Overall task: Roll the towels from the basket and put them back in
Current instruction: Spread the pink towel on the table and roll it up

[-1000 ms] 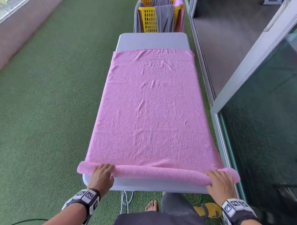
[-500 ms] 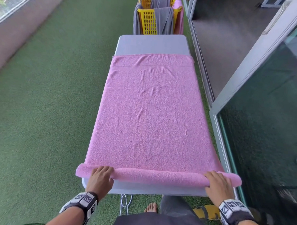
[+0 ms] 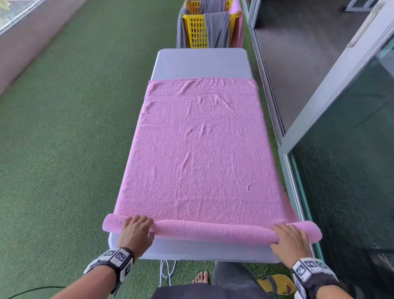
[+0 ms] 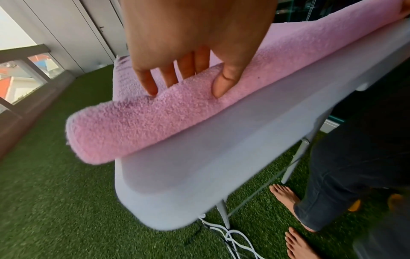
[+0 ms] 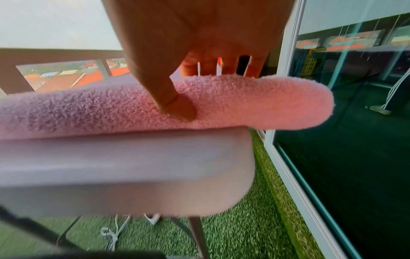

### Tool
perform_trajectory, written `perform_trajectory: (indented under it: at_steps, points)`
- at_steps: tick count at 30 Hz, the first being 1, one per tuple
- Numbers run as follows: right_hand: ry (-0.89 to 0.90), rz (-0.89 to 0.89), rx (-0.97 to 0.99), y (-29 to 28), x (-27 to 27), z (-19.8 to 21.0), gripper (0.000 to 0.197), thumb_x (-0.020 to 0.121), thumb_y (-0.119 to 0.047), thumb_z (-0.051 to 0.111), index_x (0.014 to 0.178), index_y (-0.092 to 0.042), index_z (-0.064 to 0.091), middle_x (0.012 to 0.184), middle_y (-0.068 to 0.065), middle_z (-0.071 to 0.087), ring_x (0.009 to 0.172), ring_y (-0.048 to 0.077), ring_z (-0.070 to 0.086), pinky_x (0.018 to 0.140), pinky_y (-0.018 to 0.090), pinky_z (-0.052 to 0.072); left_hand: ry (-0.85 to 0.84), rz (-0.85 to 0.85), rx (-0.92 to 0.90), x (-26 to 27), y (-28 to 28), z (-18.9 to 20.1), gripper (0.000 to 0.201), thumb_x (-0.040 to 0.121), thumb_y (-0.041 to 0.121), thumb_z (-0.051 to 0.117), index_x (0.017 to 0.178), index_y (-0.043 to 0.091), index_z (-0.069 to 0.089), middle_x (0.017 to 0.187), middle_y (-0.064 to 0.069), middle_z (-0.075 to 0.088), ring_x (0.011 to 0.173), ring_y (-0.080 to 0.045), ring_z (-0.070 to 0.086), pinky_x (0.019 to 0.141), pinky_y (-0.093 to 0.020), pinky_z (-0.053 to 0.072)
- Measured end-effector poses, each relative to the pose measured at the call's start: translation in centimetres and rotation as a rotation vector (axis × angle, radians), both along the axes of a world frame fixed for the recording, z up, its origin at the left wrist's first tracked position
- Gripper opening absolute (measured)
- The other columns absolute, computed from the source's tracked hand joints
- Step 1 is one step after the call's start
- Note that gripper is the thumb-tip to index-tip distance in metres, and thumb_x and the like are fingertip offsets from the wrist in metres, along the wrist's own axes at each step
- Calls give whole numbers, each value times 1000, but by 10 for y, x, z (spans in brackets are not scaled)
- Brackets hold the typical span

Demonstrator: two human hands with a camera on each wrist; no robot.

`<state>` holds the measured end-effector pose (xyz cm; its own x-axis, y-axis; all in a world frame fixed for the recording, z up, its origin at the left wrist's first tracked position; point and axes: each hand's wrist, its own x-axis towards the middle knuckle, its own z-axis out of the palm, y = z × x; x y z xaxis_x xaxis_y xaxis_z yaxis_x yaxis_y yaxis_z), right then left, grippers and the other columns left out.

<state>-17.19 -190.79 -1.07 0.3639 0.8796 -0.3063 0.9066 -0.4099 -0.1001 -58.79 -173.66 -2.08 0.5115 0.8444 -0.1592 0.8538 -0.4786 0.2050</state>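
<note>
From my remote seat I see a bare foot (image 3: 201, 276) and a yellow sandal (image 3: 276, 284) on the green turf (image 3: 62, 157) just below the near edge of the white table (image 3: 202, 61). On that edge, my left hand (image 3: 136, 232) and right hand (image 3: 289, 242) grip the two ends of the rolled part of a pink towel (image 3: 200, 154), each with fingers curled over the top of the roll and the thumb (image 4: 224, 82) pressed into its near side. The roll's ends stick out past both table corners. Beyond the roll the towel lies flat along the table, lightly wrinkled, stopping short of the far end, where bare tabletop shows. Past the table's far end stands a yellow basket (image 3: 196, 29) with grey towels (image 3: 216, 26) draped over its rim. A glass door (image 3: 355, 124) runs along the table's right.
</note>
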Motion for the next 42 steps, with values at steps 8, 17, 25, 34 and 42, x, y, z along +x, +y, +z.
perform_trajectory:
  at_steps: [8,17,25,34,42]
  points:
    - [67,18,31,-3,12,-11,53,92,-44,54,142,-28,42,146,-10,40,141,18,31,117,41,18,96,50,-152,8,1,-6,58,99,42,30,149,13,22,151,1,20,144,-23,17,115,-40,-1]
    - [58,-66,-21,34,21,10,43,88,-25,49,130,-35,52,138,-10,48,126,16,43,108,44,27,-54,76,-48,11,21,3,32,97,20,35,118,9,56,119,-6,61,108,-20,56,108,-45,36]
    - [32,-40,-60,8,11,6,54,81,-28,65,130,-38,44,137,-14,48,124,13,42,100,34,38,-66,18,-112,3,4,-6,54,68,14,82,118,10,62,119,-6,64,113,-28,59,108,-43,29]
    - [68,-83,7,43,35,12,49,100,-42,33,147,-33,30,154,-10,28,142,15,24,114,46,18,-67,94,-102,31,38,10,47,103,32,30,145,13,35,148,1,35,140,-22,31,117,-44,8]
    - [-43,-128,52,39,-11,2,52,67,-1,69,113,-24,65,106,-4,67,105,23,57,95,45,41,-99,121,-35,6,29,-1,43,70,-8,70,108,13,69,109,-5,70,104,-23,65,104,-48,41]
